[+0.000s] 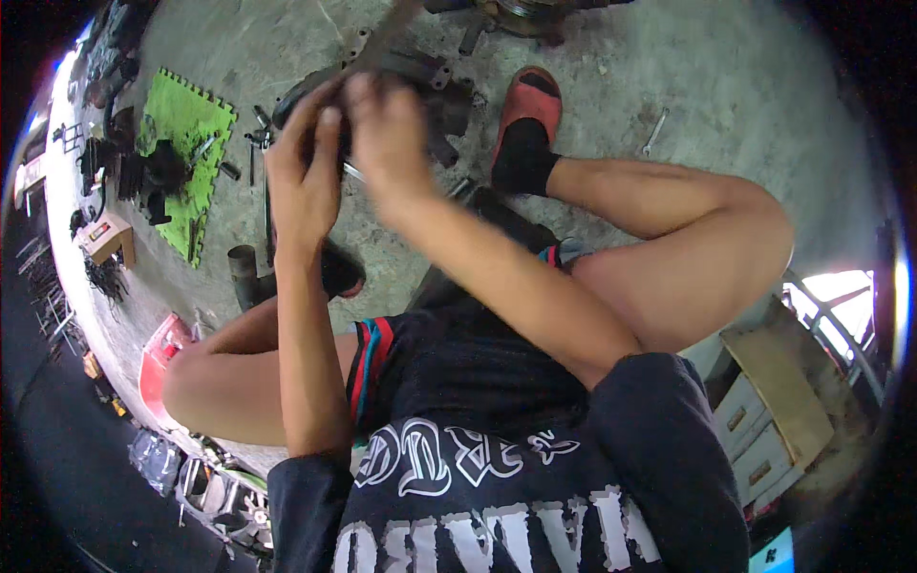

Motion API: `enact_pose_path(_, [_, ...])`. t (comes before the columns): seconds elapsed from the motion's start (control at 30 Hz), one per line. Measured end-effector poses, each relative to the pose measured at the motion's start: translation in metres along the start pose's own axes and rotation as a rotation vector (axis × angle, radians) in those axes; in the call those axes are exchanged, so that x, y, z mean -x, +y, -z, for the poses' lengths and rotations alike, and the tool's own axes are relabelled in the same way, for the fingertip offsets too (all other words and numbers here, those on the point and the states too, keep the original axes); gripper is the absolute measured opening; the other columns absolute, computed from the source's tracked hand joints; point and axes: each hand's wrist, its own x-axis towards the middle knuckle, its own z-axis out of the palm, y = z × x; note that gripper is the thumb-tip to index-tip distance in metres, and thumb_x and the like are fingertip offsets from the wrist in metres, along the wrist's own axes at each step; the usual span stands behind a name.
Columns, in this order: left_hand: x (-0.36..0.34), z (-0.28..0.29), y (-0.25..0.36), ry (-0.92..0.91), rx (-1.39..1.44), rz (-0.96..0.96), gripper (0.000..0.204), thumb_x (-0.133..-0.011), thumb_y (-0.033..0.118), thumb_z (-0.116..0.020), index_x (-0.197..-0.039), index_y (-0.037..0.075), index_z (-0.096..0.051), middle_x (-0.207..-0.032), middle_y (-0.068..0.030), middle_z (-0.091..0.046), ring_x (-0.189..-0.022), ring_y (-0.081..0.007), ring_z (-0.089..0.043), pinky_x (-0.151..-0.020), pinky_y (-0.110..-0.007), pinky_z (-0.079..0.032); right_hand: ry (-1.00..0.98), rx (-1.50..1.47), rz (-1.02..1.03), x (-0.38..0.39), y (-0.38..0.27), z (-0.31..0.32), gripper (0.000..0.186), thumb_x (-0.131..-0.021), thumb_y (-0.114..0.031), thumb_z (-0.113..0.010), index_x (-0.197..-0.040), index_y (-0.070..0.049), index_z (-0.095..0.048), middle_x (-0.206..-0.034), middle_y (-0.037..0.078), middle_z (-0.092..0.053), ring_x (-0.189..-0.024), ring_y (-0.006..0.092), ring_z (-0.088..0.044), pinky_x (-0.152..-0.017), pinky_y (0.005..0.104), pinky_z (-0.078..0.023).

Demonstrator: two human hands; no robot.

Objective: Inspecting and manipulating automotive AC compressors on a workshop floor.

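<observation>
A dark metal machine part (411,69) with bolt lugs lies on the concrete floor ahead of me. Over its left side, my left hand (308,167) is closed around a dark piece, its thumb toward the right hand. My right hand (390,143) is close beside it, blurred by motion, with its fingers curled in. A blurred brown strip (387,36) runs up from between the hands; whether the right hand grips it is unclear. Below the hands, a shiny metal rod end (353,172) shows. Fingertips and contact points are mostly hidden.
A green foam mat (196,205) with greasy parts and tools lies left. A dark pipe piece (242,263) stands near my left leg. A wrench (656,132) lies right of my sandalled foot (530,105). Another round metal part (525,14) sits at the far edge. A cabinet (764,420) stands right.
</observation>
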Motion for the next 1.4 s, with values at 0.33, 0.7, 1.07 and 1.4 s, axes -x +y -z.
enact_pose_path(0.33, [-0.020,-0.055,-0.146,0.010,-0.658,-0.107,0.039,-0.097,0.035,-0.050,-0.123,0.007,-0.057,-0.132,-0.0165,-0.051,-0.123,-0.0358,-0.045,-0.102,-0.052,-0.032,0.148,0.284,-0.778,0.003,0.037,0.147,0.022,-0.103,-0.024,-0.042,-0.119,-0.011,-0.038,-0.070,0.004,-0.047,-0.053,0.0138,-0.044,-0.041,0.0300,-0.038])
enact_pose_path(0.7, [-0.026,-0.095,-0.151,0.323,-0.682,-0.092,0.050,-0.081,0.035,-0.059,-0.119,0.003,-0.055,-0.126,-0.0142,-0.055,-0.116,-0.0340,-0.051,-0.098,-0.050,-0.034,0.032,0.317,-0.868,-0.067,0.116,0.145,0.032,-0.100,-0.033,-0.047,-0.101,0.000,-0.047,-0.067,0.008,-0.047,-0.049,0.0186,-0.046,-0.039,0.0372,-0.034])
enact_pose_path(1.07, [-0.031,-0.099,-0.145,0.290,-0.761,-0.072,0.048,-0.081,0.037,-0.057,-0.116,0.004,-0.055,-0.115,-0.0149,-0.056,-0.108,-0.0367,-0.052,-0.086,-0.051,-0.040,0.069,0.451,-0.842,-0.072,0.123,0.142,0.038,-0.100,-0.038,-0.047,-0.100,-0.001,-0.053,-0.072,0.011,-0.054,-0.052,0.0204,-0.048,-0.045,0.0389,-0.038])
enact_pose_path(1.4, [-0.025,-0.082,-0.152,0.289,-0.839,-0.070,0.048,-0.082,0.037,-0.056,-0.117,0.004,-0.055,-0.114,-0.0167,-0.055,-0.109,-0.0378,-0.051,-0.085,-0.053,-0.040,0.044,0.276,-0.836,-0.040,0.103,0.122,0.037,-0.100,-0.035,-0.050,-0.098,0.002,-0.054,-0.071,0.013,-0.057,-0.056,0.0251,-0.057,-0.042,0.0392,-0.043])
